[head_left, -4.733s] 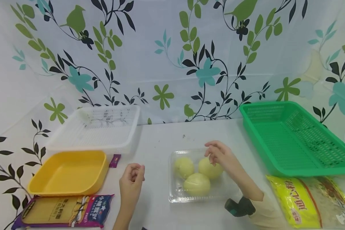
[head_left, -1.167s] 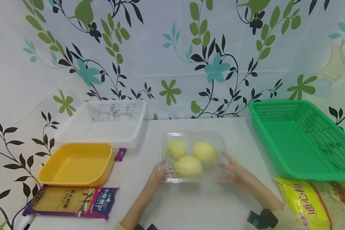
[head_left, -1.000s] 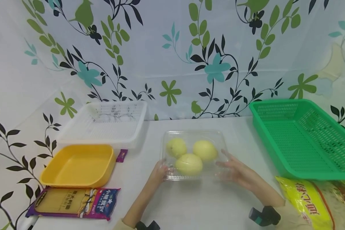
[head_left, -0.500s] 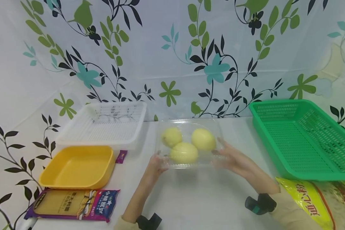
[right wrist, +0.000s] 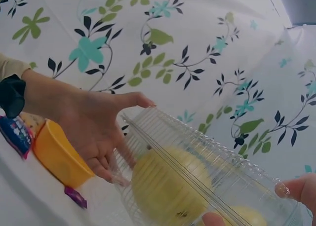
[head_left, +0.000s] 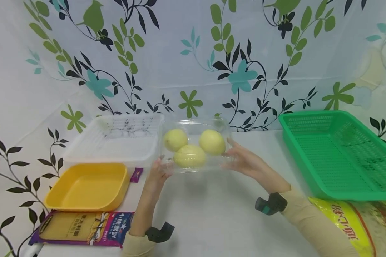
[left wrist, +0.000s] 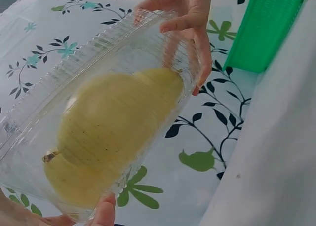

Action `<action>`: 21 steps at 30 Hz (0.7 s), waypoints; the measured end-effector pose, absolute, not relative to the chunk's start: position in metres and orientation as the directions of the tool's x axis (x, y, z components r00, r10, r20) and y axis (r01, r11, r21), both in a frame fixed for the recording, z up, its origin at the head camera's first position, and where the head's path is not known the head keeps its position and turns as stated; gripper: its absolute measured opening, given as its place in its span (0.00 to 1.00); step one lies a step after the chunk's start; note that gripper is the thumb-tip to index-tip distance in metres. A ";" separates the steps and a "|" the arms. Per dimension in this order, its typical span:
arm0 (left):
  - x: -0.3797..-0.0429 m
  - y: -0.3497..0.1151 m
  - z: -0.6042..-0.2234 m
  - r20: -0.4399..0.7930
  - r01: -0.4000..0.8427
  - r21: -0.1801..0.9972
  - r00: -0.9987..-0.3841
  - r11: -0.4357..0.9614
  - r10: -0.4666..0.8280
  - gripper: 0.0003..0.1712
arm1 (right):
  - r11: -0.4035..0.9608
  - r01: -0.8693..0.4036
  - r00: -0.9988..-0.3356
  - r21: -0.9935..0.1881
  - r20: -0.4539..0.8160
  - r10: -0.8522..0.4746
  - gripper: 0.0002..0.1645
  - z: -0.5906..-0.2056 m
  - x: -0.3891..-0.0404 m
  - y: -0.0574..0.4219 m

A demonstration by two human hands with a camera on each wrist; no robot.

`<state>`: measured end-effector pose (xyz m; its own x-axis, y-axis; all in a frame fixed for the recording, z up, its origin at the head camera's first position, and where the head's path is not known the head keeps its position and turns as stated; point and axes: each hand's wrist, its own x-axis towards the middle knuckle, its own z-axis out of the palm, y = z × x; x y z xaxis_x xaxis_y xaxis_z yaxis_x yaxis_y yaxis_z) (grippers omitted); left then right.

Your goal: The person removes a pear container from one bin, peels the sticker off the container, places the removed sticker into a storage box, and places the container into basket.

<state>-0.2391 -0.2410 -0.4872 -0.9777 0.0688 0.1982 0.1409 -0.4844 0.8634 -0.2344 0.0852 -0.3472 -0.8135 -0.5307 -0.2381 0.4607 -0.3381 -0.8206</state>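
Observation:
A lidded clear plastic box [head_left: 197, 170] holds three yellow pears [head_left: 189, 156]. It is held up off the white table, with a faint shadow below it. My left hand [head_left: 157, 176] grips the box's near left corner. On the right side, my right hand [head_left: 244, 159] grips it, thumb on the near face. In the left wrist view, the right hand [left wrist: 190, 23] has its thumb and fingers around the ridged end of the box [left wrist: 29, 137]. The right wrist view shows the left hand [right wrist: 91, 117] with its thumb along the top edge; its fingers are partly behind the plastic.
A white basket [head_left: 115, 157] stands at back left, overlapped by the box's left edge. Nearer are a yellow tray [head_left: 87, 187], a small purple packet [head_left: 136, 175] and a pasta pack [head_left: 80, 228]. At right sit a green basket [head_left: 337, 157] and a yellow food bag [head_left: 344, 225].
Earlier the box stood on the table with both hands apart from it. The hands have since gripped it and raised it; over the last second it has moved up and left.

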 end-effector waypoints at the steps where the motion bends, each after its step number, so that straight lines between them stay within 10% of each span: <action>1: -0.245 -0.245 -0.492 0.181 0.139 0.872 -0.982 -0.469 0.044 0.35 | -0.348 0.461 -0.811 -0.816 -0.229 -0.537 0.44 -0.345 -0.237 0.083; 8: -0.180 -0.217 -0.372 0.061 0.086 0.945 -0.994 -0.316 -0.089 0.35 | -0.359 0.449 -0.790 -0.818 -0.176 -0.587 0.43 -0.339 -0.247 0.063; 21: -0.178 -0.237 -0.374 0.027 0.074 0.965 -0.982 -0.253 -0.186 0.32 | -0.373 0.515 -0.758 -0.772 -0.207 -0.618 0.40 -0.339 -0.260 0.037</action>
